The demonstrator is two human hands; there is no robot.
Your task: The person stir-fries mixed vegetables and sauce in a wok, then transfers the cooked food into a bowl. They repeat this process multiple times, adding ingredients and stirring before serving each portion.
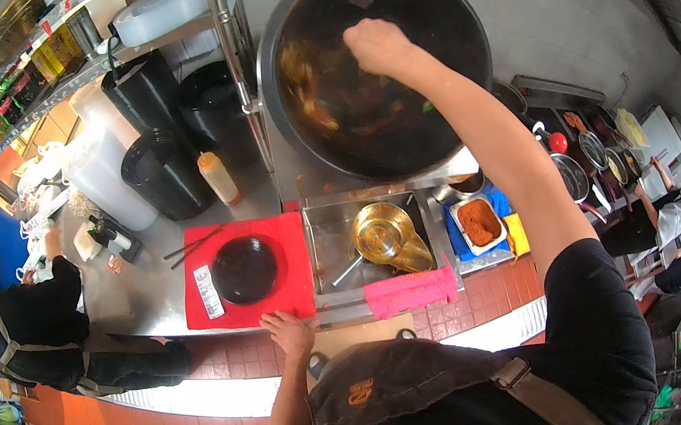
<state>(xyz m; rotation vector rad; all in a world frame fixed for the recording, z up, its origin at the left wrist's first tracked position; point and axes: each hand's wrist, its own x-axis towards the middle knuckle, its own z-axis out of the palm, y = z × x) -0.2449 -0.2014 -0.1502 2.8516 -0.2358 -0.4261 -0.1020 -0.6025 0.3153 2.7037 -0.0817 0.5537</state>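
Note:
My right hand (379, 45) is closed in a fist over a large round black pan or drum (448, 5), blurred food (310, 92) lying on its left side; whether the fist holds anything is hidden. My left hand (288, 331) rests with spread fingers on the near edge of a red cloth (288, 241). On that cloth are a black round plate (245, 270) and a printed paper slip (208, 292). Dark chopsticks (197, 244) lie across its far left corner. A gold-coloured metal bowl (379, 233) and a metal-handled utensil (348, 270) sit in the steel sink (322, 215).
Beyond the cloth stand a squeeze bottle (218, 177) and black tubs (165, 174). A pink cloth (411, 293) hangs over the sink's front edge. Right of the sink is a container of red-orange seasoning (481, 223). One person (28, 325) works at left, others (658, 213) at far right.

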